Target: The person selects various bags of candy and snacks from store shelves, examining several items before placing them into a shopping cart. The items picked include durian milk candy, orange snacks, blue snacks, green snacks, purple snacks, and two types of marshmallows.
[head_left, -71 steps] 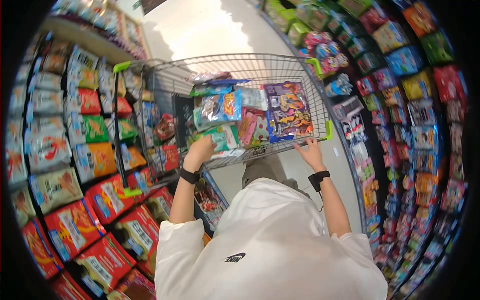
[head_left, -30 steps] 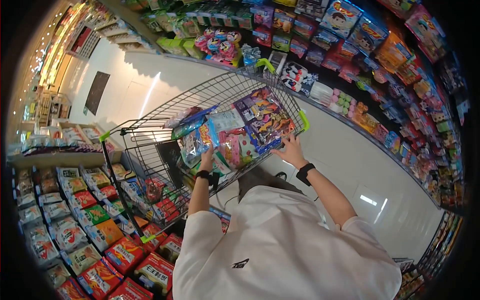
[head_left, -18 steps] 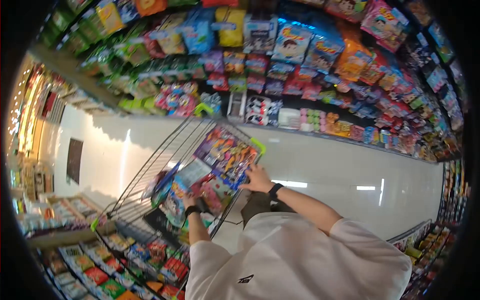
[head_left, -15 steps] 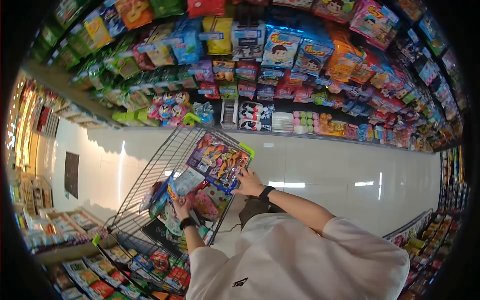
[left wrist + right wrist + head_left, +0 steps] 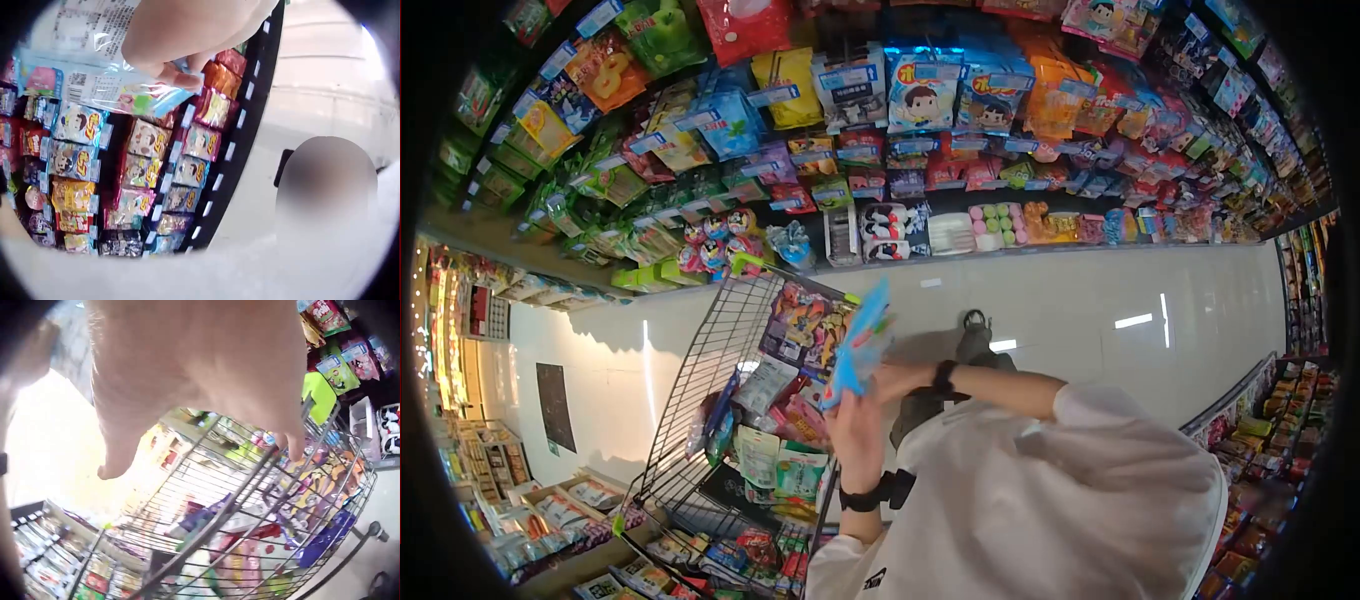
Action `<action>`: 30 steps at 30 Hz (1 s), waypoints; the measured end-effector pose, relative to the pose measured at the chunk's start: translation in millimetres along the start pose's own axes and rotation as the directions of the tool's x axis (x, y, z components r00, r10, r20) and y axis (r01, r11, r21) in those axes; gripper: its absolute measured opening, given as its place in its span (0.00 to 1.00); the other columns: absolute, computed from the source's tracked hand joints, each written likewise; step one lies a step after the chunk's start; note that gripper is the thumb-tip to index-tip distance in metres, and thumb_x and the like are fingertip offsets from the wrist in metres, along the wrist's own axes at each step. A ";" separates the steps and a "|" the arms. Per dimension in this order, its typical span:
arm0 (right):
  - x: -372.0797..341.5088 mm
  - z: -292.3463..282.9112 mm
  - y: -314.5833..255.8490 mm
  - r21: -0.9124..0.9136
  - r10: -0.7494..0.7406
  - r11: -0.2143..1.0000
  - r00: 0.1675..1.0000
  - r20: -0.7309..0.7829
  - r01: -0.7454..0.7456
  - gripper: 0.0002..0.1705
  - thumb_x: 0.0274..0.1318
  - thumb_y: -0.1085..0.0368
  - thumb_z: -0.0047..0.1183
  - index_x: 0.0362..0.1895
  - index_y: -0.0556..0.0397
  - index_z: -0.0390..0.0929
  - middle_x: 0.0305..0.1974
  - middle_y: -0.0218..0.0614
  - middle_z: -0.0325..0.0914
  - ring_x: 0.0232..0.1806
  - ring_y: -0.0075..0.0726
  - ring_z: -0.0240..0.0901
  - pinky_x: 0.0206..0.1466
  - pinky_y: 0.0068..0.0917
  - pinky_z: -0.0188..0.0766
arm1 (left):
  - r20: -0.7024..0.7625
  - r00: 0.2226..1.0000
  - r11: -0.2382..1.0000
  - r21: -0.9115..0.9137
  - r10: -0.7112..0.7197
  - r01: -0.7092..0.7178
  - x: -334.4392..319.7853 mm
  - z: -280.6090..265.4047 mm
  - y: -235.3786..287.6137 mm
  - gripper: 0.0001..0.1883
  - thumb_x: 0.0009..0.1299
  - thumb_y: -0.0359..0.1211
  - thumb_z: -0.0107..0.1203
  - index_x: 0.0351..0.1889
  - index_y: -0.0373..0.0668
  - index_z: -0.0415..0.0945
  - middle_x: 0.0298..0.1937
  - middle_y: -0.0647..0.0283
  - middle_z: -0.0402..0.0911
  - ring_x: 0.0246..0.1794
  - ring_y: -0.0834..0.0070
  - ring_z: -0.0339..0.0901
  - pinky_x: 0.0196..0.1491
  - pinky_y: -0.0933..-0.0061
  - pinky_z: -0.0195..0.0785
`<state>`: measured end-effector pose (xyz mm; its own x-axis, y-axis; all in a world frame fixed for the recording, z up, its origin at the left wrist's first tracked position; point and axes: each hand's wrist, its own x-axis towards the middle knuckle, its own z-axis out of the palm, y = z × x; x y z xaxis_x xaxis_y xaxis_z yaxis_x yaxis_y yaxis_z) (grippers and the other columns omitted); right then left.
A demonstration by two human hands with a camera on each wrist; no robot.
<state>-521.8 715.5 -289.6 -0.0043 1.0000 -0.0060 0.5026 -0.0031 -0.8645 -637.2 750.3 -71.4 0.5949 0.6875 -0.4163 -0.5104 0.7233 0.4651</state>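
My left hand (image 5: 857, 440) pinches the lower edge of a blue candy bag (image 5: 860, 335), raised above the right edge of the shopping cart (image 5: 700, 375). In the left wrist view, the bag's printed back (image 5: 94, 37) shows beneath the left hand (image 5: 194, 37). My right hand (image 5: 900, 378) is beside the bag, its fingertips partly hidden by it. The right wrist view has the right hand (image 5: 200, 362) over the cart, thumb and fingers spread apart. Inside the cart lie a purple multipack (image 5: 805, 325), a green-and-white bag (image 5: 800, 470) and several other packets.
A shelf of hanging candy bags (image 5: 925, 90) runs along the far side, with boxed sweets (image 5: 1000, 225) on its bottom ledge. Pale tiled floor (image 5: 1060, 300) stretches to the right. More packaged goods (image 5: 1275, 430) stand at lower right, and snack bins (image 5: 570, 510) at lower left.
The left hand has taken the blue candy bag from the cart and lifted it up and right. The right hand has left the cart's edge for the bag. The view has turned right.
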 end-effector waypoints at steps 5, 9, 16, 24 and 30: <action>-69.9 -55.6 -82.7 0.427 0.107 0.898 0.994 0.026 -0.108 0.34 0.53 0.64 0.54 0.64 0.53 0.58 0.57 0.44 0.67 0.56 0.36 0.66 0.59 0.36 0.62 | 0.249 0.953 0.891 0.453 -0.173 0.044 -15.5 40.1 -59.4 0.19 0.73 0.39 0.45 0.58 0.42 0.62 0.53 0.59 0.72 0.55 0.67 0.69 0.55 0.67 0.60; -129.2 -80.0 -110.3 0.432 0.119 0.901 0.937 -0.328 0.036 0.35 0.55 0.67 0.52 0.66 0.53 0.54 0.56 0.43 0.67 0.56 0.34 0.65 0.60 0.34 0.61 | 0.293 0.951 0.871 0.435 0.102 -0.227 -26.8 93.4 -131.1 0.16 0.73 0.34 0.45 0.54 0.37 0.60 0.44 0.62 0.67 0.43 0.73 0.61 0.44 0.69 0.55; -157.9 -170.2 -101.6 0.462 0.164 0.867 0.768 -0.619 0.187 0.35 0.57 0.70 0.50 0.67 0.53 0.52 0.57 0.41 0.67 0.57 0.32 0.64 0.61 0.32 0.60 | 0.534 0.845 0.817 0.476 0.026 -0.326 -4.0 136.7 -201.5 0.21 0.72 0.26 0.41 0.62 0.29 0.54 0.61 0.54 0.61 0.60 0.64 0.60 0.64 0.53 0.53; -199.2 -241.3 -63.5 0.670 0.279 0.664 0.722 -0.633 0.331 0.30 0.59 0.69 0.48 0.64 0.54 0.54 0.58 0.37 0.65 0.59 0.30 0.62 0.61 0.32 0.61 | 0.587 0.678 0.628 0.742 -0.441 -0.235 12.9 221.0 -294.7 0.22 0.74 0.32 0.41 0.63 0.31 0.57 0.60 0.47 0.67 0.63 0.61 0.64 0.62 0.66 0.57; -204.0 -299.8 -34.0 0.866 0.469 0.317 0.729 -0.498 0.388 0.24 0.58 0.73 0.48 0.60 0.56 0.61 0.54 0.34 0.70 0.55 0.28 0.67 0.56 0.27 0.66 | 0.825 -0.085 0.561 0.300 -0.558 -0.771 -9.0 260.9 -279.0 0.33 0.62 0.35 0.56 0.64 0.34 0.57 0.63 0.45 0.61 0.67 0.55 0.57 0.66 0.62 0.51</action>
<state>-278.8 513.6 -108.4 0.6635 0.7311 -0.1592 -0.5908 0.3813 -0.7110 -338.1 525.5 6.4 0.7468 -0.5153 0.4205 -0.5588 -0.1434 0.8168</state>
